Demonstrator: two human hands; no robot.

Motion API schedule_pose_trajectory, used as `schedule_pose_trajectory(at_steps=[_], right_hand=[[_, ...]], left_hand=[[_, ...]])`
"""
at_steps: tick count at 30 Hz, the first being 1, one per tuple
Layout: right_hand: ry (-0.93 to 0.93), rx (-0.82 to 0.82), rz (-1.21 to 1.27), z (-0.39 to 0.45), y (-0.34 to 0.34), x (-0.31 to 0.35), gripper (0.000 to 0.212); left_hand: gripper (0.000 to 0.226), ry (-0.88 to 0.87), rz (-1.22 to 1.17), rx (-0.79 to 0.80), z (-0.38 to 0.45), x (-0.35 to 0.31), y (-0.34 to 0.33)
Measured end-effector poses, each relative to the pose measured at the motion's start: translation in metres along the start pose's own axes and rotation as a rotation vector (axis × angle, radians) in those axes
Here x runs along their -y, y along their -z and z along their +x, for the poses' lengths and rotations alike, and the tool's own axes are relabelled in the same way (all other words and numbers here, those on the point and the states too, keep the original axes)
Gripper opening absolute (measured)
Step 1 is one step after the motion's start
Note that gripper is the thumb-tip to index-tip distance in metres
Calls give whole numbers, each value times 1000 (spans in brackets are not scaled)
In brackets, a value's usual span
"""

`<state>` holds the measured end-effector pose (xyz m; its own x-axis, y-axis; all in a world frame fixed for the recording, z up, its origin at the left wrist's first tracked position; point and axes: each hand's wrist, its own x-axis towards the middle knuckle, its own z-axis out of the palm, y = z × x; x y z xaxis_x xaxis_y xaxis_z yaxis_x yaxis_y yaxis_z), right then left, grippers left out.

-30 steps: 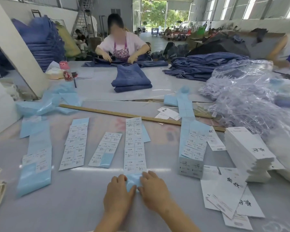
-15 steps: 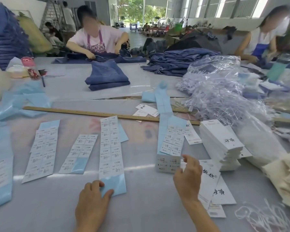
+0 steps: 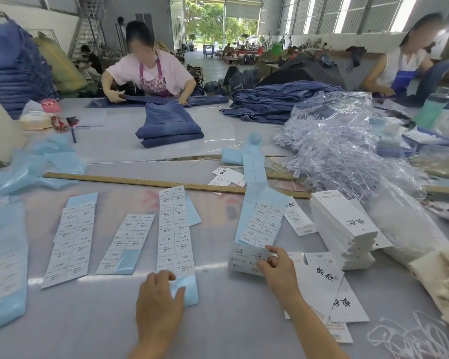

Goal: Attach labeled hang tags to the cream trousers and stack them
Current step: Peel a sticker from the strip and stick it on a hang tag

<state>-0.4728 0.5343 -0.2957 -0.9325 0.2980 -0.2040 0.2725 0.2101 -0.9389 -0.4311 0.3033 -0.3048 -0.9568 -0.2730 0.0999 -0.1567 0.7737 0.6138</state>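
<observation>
My left hand (image 3: 161, 301) rests on the bare blue backing at the near end of the middle sticker strip (image 3: 175, 229), thumb lying on the backing. Fingers and thumb of my right hand (image 3: 278, 268) pinch the right edge of a small white label card (image 3: 244, 257) below another sticker strip (image 3: 261, 221). Loose white hang tags (image 3: 324, 278) lie under my right wrist. A tall stack of hang tags (image 3: 345, 226) stands to the right. Folded cream trousers (image 3: 446, 278) show at the right edge.
Two more sticker strips (image 3: 73, 237) (image 3: 126, 244) lie to the left. A wooden ruler (image 3: 145, 181) crosses the table. A plastic bag of tag fasteners (image 3: 347, 151) is at the right, white strings (image 3: 410, 338) near right. Folded jeans (image 3: 170, 125) and a person (image 3: 148, 71) are opposite.
My right hand left the middle strip, moved right and took hold of the white label card. My left hand stayed on the strip's blue end. The view swung right.
</observation>
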Motion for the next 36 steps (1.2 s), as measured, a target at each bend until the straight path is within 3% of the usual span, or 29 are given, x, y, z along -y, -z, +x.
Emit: schedule_pose_trajectory(at_steps=[3,6,9,13,19,22,24,26,28,32,36], right_hand=[[-21,78,51,-2,-11,4,34],[-33,129,76,-3,-19,7,35],[-19,168,59,-3,-21,8,37],[23,225,-3,-3,-16,7,40],[149,254,-307,-3,-16,11,45],[282,60,-717,-5,-16,18,48],[497,-145,-797,-12,-19,27,44],[778,-174,-744,-16,-27,34,38],[945,-117,-801,-20,-35,40,36],[895,25,-867,-22,-43,44,38],[839,94,-830,-18,-43,39,21]], left_hand=[[7,-132,-259,87,8,-34,-9],[17,67,-436,278,22,-60,-19],[38,211,-484,290,35,-65,-24],[39,436,-695,372,48,-66,-22],[32,539,-722,409,52,-68,-26],[22,551,-781,387,51,-67,-27],[23,539,-787,376,51,-67,-28],[26,529,-779,381,52,-67,-28],[27,538,-778,409,53,-69,-27],[28,610,-832,449,54,-72,-23],[31,627,-858,499,53,-73,-18]])
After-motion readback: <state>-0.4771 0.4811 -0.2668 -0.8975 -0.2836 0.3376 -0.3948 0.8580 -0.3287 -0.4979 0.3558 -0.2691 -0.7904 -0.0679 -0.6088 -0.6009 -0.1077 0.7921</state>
